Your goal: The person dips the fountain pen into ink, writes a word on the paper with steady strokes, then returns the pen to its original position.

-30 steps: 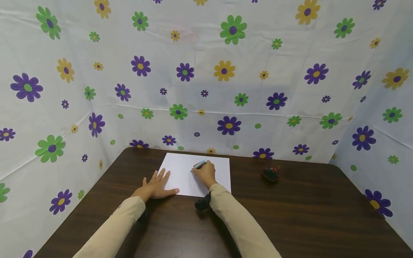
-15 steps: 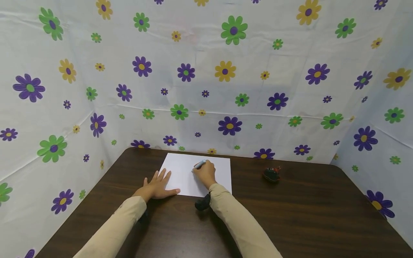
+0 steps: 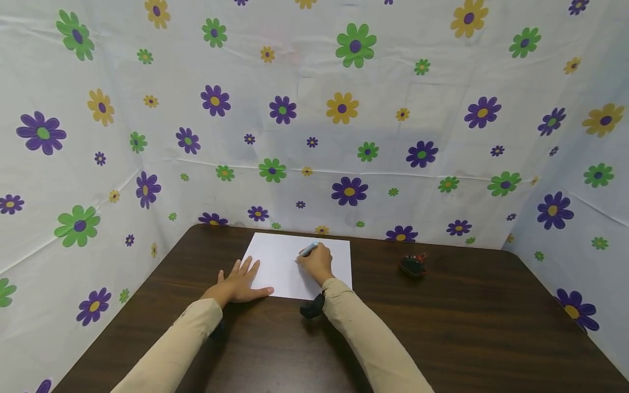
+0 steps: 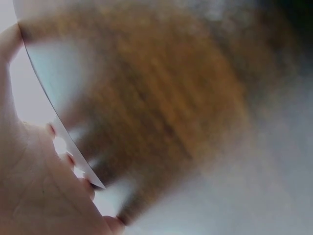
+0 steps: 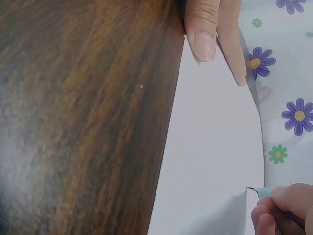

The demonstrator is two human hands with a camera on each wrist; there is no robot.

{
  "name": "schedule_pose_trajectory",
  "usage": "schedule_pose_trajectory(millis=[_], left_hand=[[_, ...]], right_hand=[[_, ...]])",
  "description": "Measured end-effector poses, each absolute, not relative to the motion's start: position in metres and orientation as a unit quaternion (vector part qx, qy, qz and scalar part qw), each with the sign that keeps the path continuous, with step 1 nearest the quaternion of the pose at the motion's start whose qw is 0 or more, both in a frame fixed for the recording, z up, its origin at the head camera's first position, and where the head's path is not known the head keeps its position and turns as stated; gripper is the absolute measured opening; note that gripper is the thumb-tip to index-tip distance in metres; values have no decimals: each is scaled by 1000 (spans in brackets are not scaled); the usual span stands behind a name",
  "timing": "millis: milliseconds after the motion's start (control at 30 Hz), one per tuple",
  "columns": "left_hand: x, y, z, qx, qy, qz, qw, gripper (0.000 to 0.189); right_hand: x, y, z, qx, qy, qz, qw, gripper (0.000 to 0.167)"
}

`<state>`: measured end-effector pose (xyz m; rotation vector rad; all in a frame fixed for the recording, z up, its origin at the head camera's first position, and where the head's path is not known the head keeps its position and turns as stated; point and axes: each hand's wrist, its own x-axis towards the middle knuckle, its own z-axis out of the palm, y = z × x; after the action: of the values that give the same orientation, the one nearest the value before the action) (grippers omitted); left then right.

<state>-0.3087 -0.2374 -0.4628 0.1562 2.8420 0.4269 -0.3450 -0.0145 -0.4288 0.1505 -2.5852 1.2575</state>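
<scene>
A sheet of white paper lies near the far edge of the brown table. My left hand rests with spread fingers on its near left corner, the thumb along the near edge. In the right wrist view, the thumb and a finger of that left hand lie on the paper. My right hand pinches a light blue marker pen over the middle of the sheet. Its dark, thin tip meets the paper in the right wrist view, where the pen barrel shows between the fingers. A faint short line lies left of the tip.
A small dark object with red parts sits on the table to the right of the paper. White cloth printed with flowers hangs behind the table and along both sides. A black strap piece is at the right wrist.
My right hand has shifted slightly to the right with the marker pen, and a faint short mark shows on the paper left of the tip. My left hand stays in place.
</scene>
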Motion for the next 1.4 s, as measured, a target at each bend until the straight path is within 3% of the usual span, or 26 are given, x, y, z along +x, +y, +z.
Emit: schedule_pose_trajectory(millis=[267,1400], left_hand=[[-306,-237,-460,61,977,152,134,119],[-307,-237,-459,69,976,164,128,117]], right_hand=[[-343,-7,-427,48,-896,418,143,10],[-347,31,-421,-29,-906,411,94,16]])
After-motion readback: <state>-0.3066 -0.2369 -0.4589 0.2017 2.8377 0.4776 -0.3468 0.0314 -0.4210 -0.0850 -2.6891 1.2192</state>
